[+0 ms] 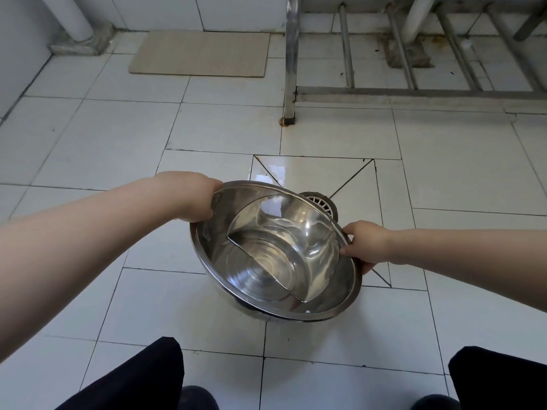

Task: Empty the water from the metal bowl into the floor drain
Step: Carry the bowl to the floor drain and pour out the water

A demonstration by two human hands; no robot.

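A wide shiny metal bowl hangs above the white tiled floor, tilted down towards its far right side. Water has pooled against that lower side, its surface line crossing the bowl's inside. My left hand grips the rim at the upper left. My right hand grips the rim at the right, thumb on the inside edge. The round floor drain with a white grate peeks out just beyond the bowl's far rim. It lies in a square of tiles cut by diagonal lines, wet and shiny behind the bowl.
A beige mat lies by the far wall. A steel frame leg stands beyond the drain, with rails running right and pipes behind. My dark trouser legs and shoes fill the bottom edge.
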